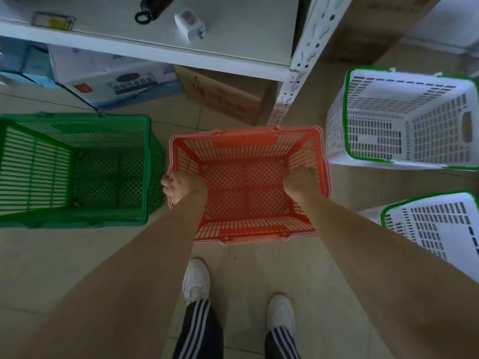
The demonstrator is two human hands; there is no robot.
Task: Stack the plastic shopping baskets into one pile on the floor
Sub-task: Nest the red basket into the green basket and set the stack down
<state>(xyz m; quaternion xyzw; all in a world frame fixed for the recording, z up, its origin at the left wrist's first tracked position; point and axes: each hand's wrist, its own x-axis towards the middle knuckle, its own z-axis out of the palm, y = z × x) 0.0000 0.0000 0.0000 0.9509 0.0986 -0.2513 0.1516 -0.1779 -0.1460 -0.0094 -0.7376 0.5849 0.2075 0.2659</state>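
A red plastic basket (248, 141) sits on the tiled floor straight ahead of me. My left hand (181, 187) grips its left rim, and my right hand (302, 181) grips its right rim from inside. A green basket (77, 125) stands on the floor just left of the red one, almost touching it. Two white baskets with green rims are on the right: one further away (404, 115) and a nearer one (440, 226) cut off by the frame edge. All baskets are upright and hold nothing.
A white metal shelf (160, 50) with small items on it overhangs the far side, and its post (293, 89) stands behind the red basket. Cardboard boxes (223, 97) lie under the shelf. My feet in white shoes (197, 281) stand on the floor behind the red basket.
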